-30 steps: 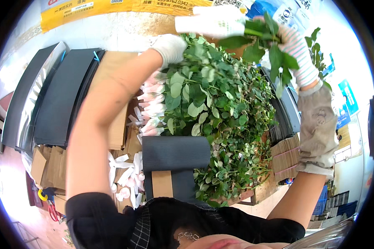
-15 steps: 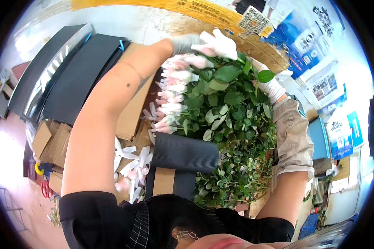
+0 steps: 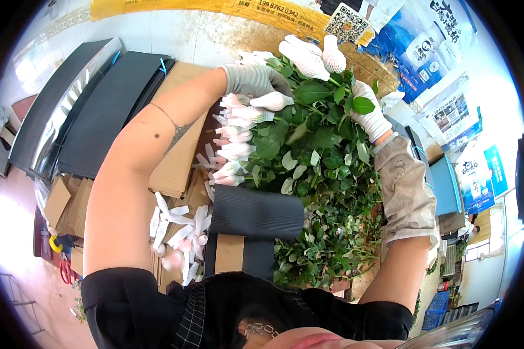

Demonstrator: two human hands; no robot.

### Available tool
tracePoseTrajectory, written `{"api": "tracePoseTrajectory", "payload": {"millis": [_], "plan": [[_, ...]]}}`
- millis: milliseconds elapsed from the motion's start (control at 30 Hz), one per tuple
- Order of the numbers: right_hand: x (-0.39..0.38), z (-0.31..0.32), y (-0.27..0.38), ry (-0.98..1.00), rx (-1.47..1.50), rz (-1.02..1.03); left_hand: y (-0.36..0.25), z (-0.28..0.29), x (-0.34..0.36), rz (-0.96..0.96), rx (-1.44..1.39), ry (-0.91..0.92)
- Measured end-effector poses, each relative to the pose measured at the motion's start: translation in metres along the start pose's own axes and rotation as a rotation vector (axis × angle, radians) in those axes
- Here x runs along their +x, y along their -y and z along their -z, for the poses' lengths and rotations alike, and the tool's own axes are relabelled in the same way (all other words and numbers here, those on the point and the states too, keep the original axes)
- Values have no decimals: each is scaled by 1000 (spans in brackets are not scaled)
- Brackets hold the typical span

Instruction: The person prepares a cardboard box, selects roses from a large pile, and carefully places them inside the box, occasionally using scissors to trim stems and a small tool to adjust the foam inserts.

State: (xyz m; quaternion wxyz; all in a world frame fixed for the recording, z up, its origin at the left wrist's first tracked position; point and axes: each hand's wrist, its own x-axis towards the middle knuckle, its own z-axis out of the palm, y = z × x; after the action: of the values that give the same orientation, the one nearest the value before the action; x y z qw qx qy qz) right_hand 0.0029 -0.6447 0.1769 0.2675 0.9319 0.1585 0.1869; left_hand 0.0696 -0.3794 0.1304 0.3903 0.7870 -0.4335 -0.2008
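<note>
My left hand (image 3: 259,81), in a grey-coated glove, curls its fingers down at a pale pink rose in a white foam net (image 3: 272,101); its fingertips are partly hidden behind the bloom. At the right of the leaves, my right hand (image 3: 367,107), in a white glove and beige sleeve cover, closes round leafy rose stems (image 3: 339,84). Netted roses (image 3: 305,58) stick out at the far end of these stems. Below my left hand, a column of netted roses (image 3: 236,134) lies with heads to the left and green leaves (image 3: 326,139) to the right.
Black corrugated sheet (image 3: 256,212) lies over the near stems. Loose white foam nets (image 3: 180,232) are heaped at its left. Flat cardboard (image 3: 177,154) and black sheets (image 3: 108,110) stand at the left, with red-handled scissors (image 3: 67,270) lower down. A blue bin (image 3: 446,189) stands at right.
My left hand has moved down and left, from the far netted roses to one on the column. Netted roses now stand at the far end by my right hand, which stays nearly in place.
</note>
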Motion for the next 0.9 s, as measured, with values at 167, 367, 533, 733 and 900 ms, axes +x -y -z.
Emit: {"api": "tracePoseTrajectory", "payload": {"millis": [167,367,533,733,900], "plan": [[-4,-72,-46,-126,752,64,-8,-25,20,350,-1084,120],[-7,-2,-3,97,417,58,21,-4,15,-275,-188,217],[-23,-5,3,126,1335,-460,5,25,36,-70,-622,273],[-9,-5,-23,31,859,36,-13,-29,33,44,-1069,-219],[-9,11,-25,-32,598,70,-13,-79,1,-148,187,98]]}}
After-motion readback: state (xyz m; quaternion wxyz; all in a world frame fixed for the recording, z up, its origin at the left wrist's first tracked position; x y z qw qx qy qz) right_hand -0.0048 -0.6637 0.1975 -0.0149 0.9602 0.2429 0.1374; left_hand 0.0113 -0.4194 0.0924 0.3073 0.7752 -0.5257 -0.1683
